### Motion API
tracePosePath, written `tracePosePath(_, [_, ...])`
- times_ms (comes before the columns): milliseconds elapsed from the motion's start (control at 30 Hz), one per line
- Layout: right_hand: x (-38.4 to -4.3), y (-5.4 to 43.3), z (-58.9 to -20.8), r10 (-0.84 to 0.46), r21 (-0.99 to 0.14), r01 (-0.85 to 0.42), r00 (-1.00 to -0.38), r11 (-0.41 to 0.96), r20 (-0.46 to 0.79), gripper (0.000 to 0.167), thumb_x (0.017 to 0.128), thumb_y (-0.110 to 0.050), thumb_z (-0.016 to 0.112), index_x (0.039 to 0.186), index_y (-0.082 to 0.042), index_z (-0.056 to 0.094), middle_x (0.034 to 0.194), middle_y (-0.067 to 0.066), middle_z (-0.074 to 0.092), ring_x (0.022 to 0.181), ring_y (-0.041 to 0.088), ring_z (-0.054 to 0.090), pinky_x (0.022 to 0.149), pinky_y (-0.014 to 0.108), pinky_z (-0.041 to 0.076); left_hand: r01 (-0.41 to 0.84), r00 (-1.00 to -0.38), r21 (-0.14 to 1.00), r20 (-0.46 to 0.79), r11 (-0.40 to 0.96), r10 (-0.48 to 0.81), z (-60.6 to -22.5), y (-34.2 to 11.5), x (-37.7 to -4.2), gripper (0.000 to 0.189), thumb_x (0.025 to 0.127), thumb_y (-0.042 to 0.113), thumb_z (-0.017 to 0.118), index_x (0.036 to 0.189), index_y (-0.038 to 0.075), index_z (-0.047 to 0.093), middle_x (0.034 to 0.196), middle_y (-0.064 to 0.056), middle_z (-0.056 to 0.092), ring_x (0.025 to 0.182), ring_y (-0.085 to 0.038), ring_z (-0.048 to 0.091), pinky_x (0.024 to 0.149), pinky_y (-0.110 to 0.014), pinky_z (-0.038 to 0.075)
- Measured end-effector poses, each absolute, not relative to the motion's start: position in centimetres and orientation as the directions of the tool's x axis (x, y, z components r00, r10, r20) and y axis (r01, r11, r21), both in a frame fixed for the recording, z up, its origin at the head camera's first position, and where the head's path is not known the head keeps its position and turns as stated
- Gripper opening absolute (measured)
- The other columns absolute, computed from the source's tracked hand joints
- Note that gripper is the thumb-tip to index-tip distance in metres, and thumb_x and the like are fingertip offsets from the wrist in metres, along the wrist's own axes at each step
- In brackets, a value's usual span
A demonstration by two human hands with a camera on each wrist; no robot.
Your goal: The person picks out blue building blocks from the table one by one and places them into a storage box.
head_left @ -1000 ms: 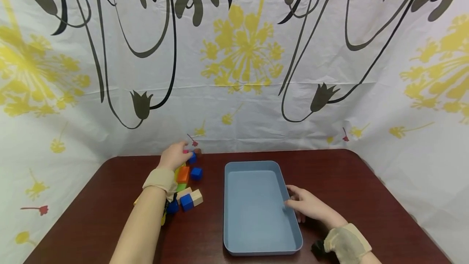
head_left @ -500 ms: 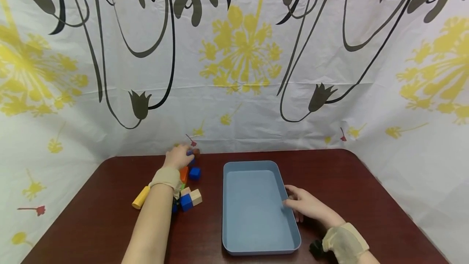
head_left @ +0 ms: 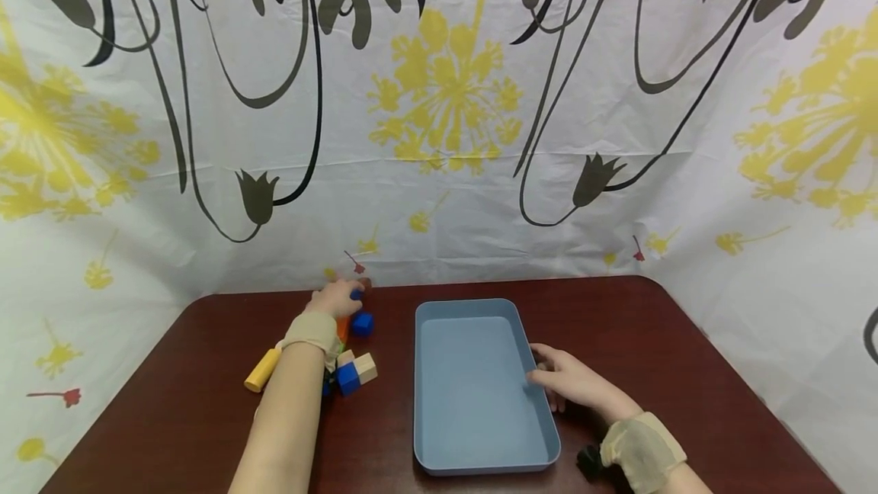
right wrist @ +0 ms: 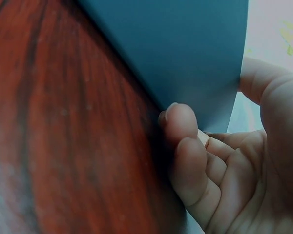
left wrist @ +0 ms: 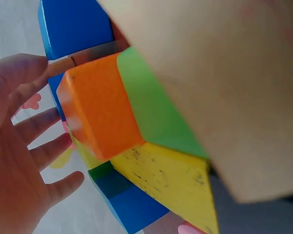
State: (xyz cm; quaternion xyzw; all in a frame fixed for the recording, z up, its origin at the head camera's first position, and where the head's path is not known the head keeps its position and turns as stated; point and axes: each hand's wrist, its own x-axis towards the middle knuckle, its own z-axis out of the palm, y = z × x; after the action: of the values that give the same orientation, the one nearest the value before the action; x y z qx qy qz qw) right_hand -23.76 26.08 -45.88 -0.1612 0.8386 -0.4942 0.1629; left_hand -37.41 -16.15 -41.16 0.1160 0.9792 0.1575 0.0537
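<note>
My left hand [head_left: 334, 299] reaches over a group of toy blocks at the table's back left. In the left wrist view its fingers are spread beside a blue block [left wrist: 75, 27] and an orange block [left wrist: 101, 107]; I cannot tell which it touches. Green [left wrist: 158, 105] and yellow [left wrist: 168, 180] blocks lie against the orange one. My right hand [head_left: 569, 378] grips the right wall of a shallow blue-grey tray [head_left: 473, 395], thumb over the rim and fingers curled outside, as the right wrist view [right wrist: 244, 170] shows from below.
Nearer me lie a yellow cylinder [head_left: 263, 370], a blue cube [head_left: 347, 378] and a plain wooden block [head_left: 366, 367]. Another blue cube [head_left: 362, 324] sits just in front of the left fingers. A patterned cloth [head_left: 439, 197] hangs behind the dark wooden table [head_left: 617, 326].
The left hand and forearm have shifted right, uncovering the yellow cylinder; the hand then came down slightly toward me. My right hand keeps its grip on the tray.
</note>
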Motion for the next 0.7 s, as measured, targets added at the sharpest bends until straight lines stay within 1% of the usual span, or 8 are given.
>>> tracePosePath(167, [-23.85, 26.08, -45.91, -0.433, -0.883, -0.106, -0.894, 0.457, -0.117, 0.068, 0.093, -0.019, 0.056, 0.145, 0.011, 0.023, 0.055, 0.007, 0.052, 0.042, 0.023, 0.053, 0.043, 0.041, 0.049, 0.216, -0.967, 0.305, -0.063, 0.928, 0.246, -41.11, -16.29, -37.55, 0.04, 0.093, 0.011, 0.056, 0.132, 0.007, 0.056, 0.134, -0.022, 0.049, 0.117, -0.043, 0.048, 0.096, -0.063, 0.029])
tracePosePath(233, [-23.84, 26.09, -45.93, -0.434, -0.883, -0.108, -0.894, 0.456, -0.115, 0.068, 0.093, -0.019, 0.056, 0.145, 0.011, 0.022, 0.055, 0.007, 0.052, 0.042, 0.023, 0.053, 0.043, 0.041, 0.048, 0.222, -0.967, 0.297, -0.052, 0.929, 0.248, -41.11, -16.24, -37.54, 0.039, 0.092, 0.01, 0.057, 0.131, 0.006, 0.058, 0.131, -0.021, 0.052, 0.116, -0.042, 0.049, 0.094, -0.062, 0.032])
tracePosePath(367, [-23.79, 26.08, -45.94, -0.435, -0.883, -0.115, -0.894, 0.455, -0.107, 0.067, 0.093, -0.018, 0.056, 0.144, 0.011, 0.023, 0.055, 0.008, 0.052, 0.043, 0.024, 0.053, 0.043, 0.042, 0.048, 0.235, -0.967, 0.282, -0.031, 0.93, 0.253, -41.24, -16.12, -37.63, 0.038, 0.089, 0.008, 0.061, 0.127, 0.006, 0.061, 0.127, -0.019, 0.056, 0.108, -0.038, 0.055, 0.084, -0.052, 0.044])
tracePosePath(433, [-23.74, 26.05, -45.89, -0.434, -0.883, -0.117, -0.895, 0.455, -0.105, 0.067, 0.093, -0.018, 0.056, 0.144, 0.011, 0.024, 0.056, 0.008, 0.053, 0.043, 0.025, 0.053, 0.043, 0.042, 0.048, 0.243, -0.966, 0.28, -0.024, 0.929, 0.259, -41.29, -16.03, -37.69, 0.036, 0.088, 0.006, 0.063, 0.124, 0.006, 0.063, 0.124, -0.019, 0.057, 0.102, -0.036, 0.057, 0.076, -0.047, 0.047])
tracePosePath(467, [-23.73, 26.04, -45.89, -0.433, -0.882, -0.118, -0.895, 0.456, -0.105, 0.066, 0.093, -0.018, 0.056, 0.144, 0.011, 0.025, 0.056, 0.009, 0.053, 0.043, 0.025, 0.053, 0.043, 0.042, 0.048, 0.248, -0.964, 0.28, -0.018, 0.927, 0.264, -41.32, -15.98, -37.74, 0.035, 0.087, 0.006, 0.063, 0.123, 0.005, 0.064, 0.122, -0.018, 0.058, 0.1, -0.035, 0.058, 0.073, -0.045, 0.048])
tracePosePath(567, [-23.7, 26.0, -45.85, -0.429, -0.882, -0.112, -0.897, 0.458, -0.109, 0.066, 0.093, -0.018, 0.056, 0.144, 0.01, 0.025, 0.057, 0.009, 0.053, 0.042, 0.024, 0.053, 0.043, 0.042, 0.048, 0.259, -0.962, 0.288, -0.011, 0.922, 0.274, -41.33, -15.84, -37.75, 0.032, 0.086, 0.004, 0.064, 0.118, 0.004, 0.066, 0.119, -0.018, 0.06, 0.099, -0.034, 0.058, 0.071, -0.043, 0.048])
tracePosePath(700, [-23.7, 25.92, -45.8, -0.431, -0.884, -0.105, -0.895, 0.455, -0.116, 0.067, 0.093, -0.018, 0.056, 0.145, 0.011, 0.023, 0.057, 0.008, 0.053, 0.042, 0.023, 0.053, 0.043, 0.041, 0.048, 0.255, -0.963, 0.298, -0.014, 0.92, 0.271, -41.36, -15.76, -37.75, 0.03, 0.086, 0.002, 0.063, 0.116, 0.004, 0.067, 0.117, -0.017, 0.061, 0.099, -0.034, 0.058, 0.072, -0.045, 0.047])
